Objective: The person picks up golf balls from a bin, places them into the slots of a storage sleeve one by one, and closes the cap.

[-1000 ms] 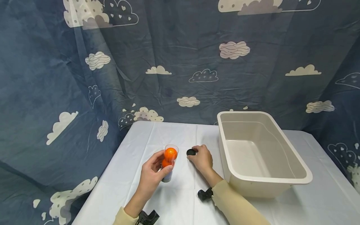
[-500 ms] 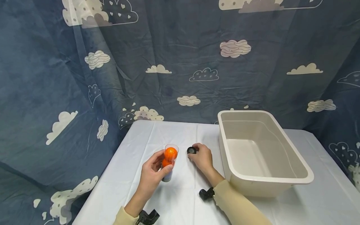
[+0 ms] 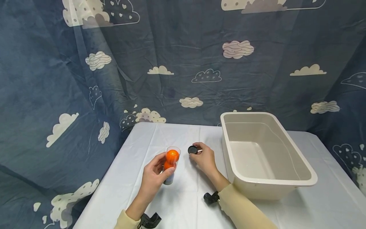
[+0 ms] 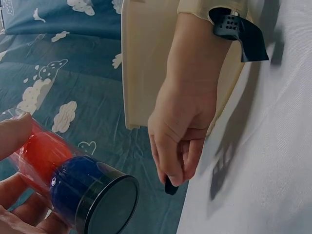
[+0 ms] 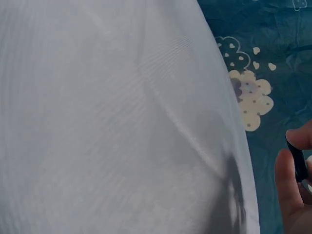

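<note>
My left hand (image 3: 154, 173) grips a clear tube (image 3: 170, 180) around its side and holds it tilted. Two orange balls (image 3: 172, 156) show through the wall near its uncovered top end. In the left wrist view a dark blue ball (image 4: 73, 178) sits beyond an orange-red one, beside the tube's dark-rimmed closed end (image 4: 113, 208). To the right, apart from the tube, my right hand (image 3: 207, 161) pinches a round black cap (image 3: 192, 149) between thumb and fingers. Its recessed round face points toward the head camera. Edge-on, the cap (image 5: 298, 163) appears thin in the right wrist view.
A large beige plastic tub (image 3: 234, 168) stands on the white-covered table (image 3: 183, 206), right beside my right forearm. Dark blue cloth with cloud prints (image 3: 183, 63) hangs behind and to the left. A black camera mount (image 3: 211, 197) is strapped to each wrist.
My right hand has shifted slightly up and away with the cap, turning it from edge-dark to show its round face. The left hand and tube have stayed nearly in place.
</note>
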The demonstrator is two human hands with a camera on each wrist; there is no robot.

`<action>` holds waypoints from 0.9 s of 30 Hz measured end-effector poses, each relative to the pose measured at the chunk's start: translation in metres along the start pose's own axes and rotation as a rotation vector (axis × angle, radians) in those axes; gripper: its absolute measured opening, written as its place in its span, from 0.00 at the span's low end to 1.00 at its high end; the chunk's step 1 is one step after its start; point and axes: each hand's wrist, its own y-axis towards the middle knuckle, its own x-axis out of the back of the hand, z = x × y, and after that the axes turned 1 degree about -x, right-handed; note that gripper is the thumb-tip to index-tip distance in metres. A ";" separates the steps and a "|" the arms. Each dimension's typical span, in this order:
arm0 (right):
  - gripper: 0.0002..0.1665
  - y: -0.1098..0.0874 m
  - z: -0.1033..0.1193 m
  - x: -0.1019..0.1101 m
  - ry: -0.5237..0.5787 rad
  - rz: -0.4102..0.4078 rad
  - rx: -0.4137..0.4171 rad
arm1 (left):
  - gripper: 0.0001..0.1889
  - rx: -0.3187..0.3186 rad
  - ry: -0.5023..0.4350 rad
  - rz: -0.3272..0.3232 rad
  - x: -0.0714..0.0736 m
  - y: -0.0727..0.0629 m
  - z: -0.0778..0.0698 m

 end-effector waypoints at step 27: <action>0.26 -0.039 0.073 0.031 0.758 0.245 -0.143 | 0.28 0.073 0.068 -0.028 0.000 -0.001 0.009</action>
